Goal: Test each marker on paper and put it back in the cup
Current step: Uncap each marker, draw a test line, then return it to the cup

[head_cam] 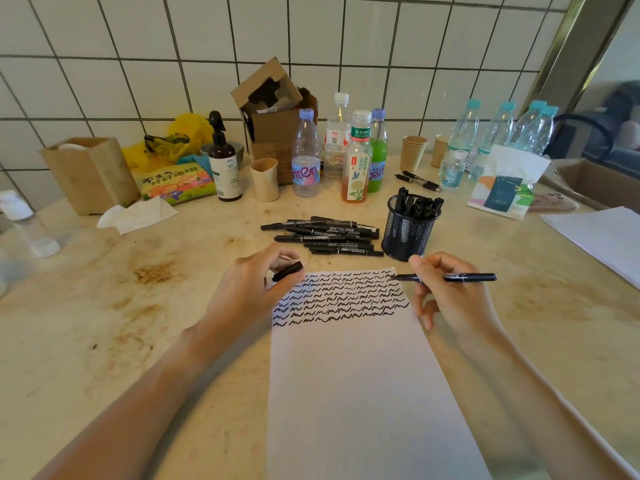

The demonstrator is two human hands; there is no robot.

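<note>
The right hand (446, 292) pinched a marker (450, 277), its tip at the paper's (356, 375) top right corner. The left hand (256, 285) pinched the cap (287, 271). This was the testing step. Next, I think, cap it, then drop it in the cup (408, 233).

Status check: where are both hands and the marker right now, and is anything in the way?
Right hand holds marker, tip at paper's top edge. Left hand grips cap. Mesh cup just behind, path clear.
</note>
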